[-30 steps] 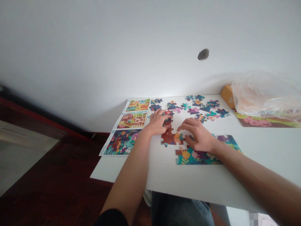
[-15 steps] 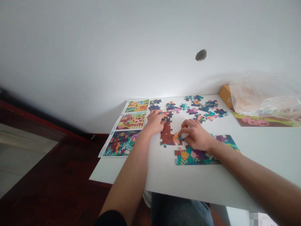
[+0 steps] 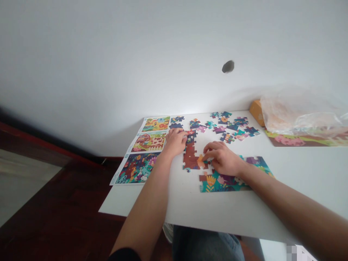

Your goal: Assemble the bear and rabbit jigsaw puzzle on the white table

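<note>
My left hand (image 3: 175,142) rests at the upper end of a joined strip of brown and dark blue puzzle pieces (image 3: 190,156), its fingers stretched over the pieces. My right hand (image 3: 221,159) is at the strip's lower right end, by an orange figure. Its fingers are bent, with the fingertips closed at the strip's edge; the part under the palm is hidden. Below that hand lies a larger joined puzzle section (image 3: 217,183), teal and purple with a yellow flower. The forearm and hand cover some of it.
Several loose puzzle pieces (image 3: 219,129) lie towards the wall. A picture sheet (image 3: 140,168) with three printed scenes is at the left table edge. At the right, a clear plastic bag (image 3: 299,112) and an orange box (image 3: 255,110) stand by a farm picture (image 3: 293,140).
The view has shifted slightly, so the table appears a little further left. My right fingertips sit slightly closer to the orange figure. My left hand stays on the strip.
</note>
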`<state>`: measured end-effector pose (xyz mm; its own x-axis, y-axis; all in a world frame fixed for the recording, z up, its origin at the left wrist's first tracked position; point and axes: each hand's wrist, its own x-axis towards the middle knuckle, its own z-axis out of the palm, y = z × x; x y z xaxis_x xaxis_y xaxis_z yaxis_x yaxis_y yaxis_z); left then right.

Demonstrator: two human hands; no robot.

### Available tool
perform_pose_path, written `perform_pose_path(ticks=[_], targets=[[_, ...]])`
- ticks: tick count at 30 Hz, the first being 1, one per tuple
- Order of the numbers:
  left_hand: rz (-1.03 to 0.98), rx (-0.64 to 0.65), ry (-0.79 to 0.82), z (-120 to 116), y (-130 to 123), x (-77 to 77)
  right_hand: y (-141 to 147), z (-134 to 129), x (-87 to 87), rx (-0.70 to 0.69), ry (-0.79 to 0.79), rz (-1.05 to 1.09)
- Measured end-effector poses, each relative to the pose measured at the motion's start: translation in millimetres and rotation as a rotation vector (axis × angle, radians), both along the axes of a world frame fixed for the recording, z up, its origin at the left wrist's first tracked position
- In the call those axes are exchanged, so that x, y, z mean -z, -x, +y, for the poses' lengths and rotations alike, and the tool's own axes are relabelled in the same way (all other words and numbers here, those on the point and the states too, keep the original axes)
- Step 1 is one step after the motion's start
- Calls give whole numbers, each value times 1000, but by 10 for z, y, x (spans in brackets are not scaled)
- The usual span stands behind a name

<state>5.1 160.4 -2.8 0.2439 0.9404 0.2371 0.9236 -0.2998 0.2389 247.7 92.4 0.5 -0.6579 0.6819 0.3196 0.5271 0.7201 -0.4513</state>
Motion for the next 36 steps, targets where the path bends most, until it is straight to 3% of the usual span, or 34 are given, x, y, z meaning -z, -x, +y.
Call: perform_pose_path(ticks=[5,18,32,34,36], targets=[[-15,77,27,0,-42,18,17,4,1,-27,-8,10],[49,72,67,31,-81,114,41,-2,-29,-45,2,14],[-88,369,16,25,-94,86,43,8,-5,-53,8,24],[-123,353,-32,34,-76,63,44,6,-7,-49,2,24],[-142,229,-94,45,-33,28,45,5,-7,-49,-5,25]])
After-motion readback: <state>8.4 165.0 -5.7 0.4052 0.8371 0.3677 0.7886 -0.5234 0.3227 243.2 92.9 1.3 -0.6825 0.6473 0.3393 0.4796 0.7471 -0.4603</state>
